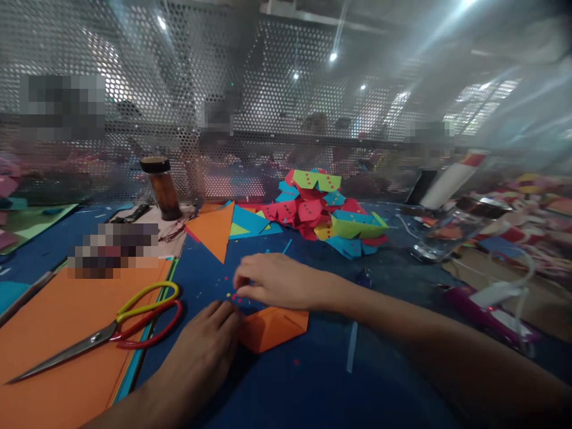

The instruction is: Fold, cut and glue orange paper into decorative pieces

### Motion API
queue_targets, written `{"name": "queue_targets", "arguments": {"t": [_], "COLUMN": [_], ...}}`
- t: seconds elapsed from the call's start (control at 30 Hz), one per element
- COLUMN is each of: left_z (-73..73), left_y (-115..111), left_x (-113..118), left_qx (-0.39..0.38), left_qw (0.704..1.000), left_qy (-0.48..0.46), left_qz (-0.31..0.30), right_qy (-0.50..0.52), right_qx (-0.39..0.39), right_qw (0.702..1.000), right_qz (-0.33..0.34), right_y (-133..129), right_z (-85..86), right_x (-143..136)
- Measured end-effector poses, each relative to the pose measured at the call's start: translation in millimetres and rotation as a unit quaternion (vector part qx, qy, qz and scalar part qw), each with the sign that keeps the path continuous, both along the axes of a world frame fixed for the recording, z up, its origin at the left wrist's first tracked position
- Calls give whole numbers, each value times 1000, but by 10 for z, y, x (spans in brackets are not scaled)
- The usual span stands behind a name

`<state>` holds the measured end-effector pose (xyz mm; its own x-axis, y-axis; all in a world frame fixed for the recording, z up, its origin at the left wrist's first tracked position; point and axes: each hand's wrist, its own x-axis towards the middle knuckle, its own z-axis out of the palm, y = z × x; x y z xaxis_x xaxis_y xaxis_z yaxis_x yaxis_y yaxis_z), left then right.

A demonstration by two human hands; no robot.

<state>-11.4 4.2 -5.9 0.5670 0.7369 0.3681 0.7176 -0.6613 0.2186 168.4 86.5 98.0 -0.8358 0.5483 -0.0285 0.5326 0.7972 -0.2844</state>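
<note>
A folded orange paper [273,329] lies on the blue table in front of me. My left hand [208,339] is at its left end, fingers curled together and wrapped on the paper's edge. Over the paper's upper edge reaches my right hand [283,280], its thumb and fingers apart with a gap between them and nothing seen in it. Small red and yellow paper bits [232,296] are scattered by the fingertips. Behind the hands an orange paper triangle [217,232] rests beside blue folded paper [250,221].
Scissors [127,328] with yellow and red handles lie on an orange paper stack [58,339] at left. A dark-lidded jar [163,189], a colourful folded-paper pile [313,211], a glass jar [456,229] and a purple device [487,313] stand around. A perforated metal screen [268,107] rises behind.
</note>
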Motion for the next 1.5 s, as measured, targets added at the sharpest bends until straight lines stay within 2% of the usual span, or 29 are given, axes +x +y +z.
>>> {"name": "queue_targets", "arguments": {"t": [0.13,0.27,0.43,0.57,0.73,1.1,1.5], "left_z": [15,17,43,55,58,71,56], "left_y": [8,12,11,17,42,61,48], "left_x": [-12,-7,27,36,24,25,17], "left_qx": [-15,-31,-33,-31,-29,-37,-116], "left_qw": [999,997,995,995,996,994,986], "left_qy": [-33,-71,-91,-91,-84,-99,-112], "left_qz": [-3,-7,-1,14,25,12,35], "right_qy": [-1,-6,-1,25,45,48,46], "right_qx": [-27,2,23,24,-6,-8,5], "right_qw": [996,993,992,991,988,988,989], "right_qz": [-86,-118,-127,-129,-145,-145,-142], "right_y": [-159,-261,-256,-245,-279,-285,-300], "right_z": [-75,-249,-432,-507,-507,-525,-494], "right_x": [648,910,954,986,1009,1019,976]}}
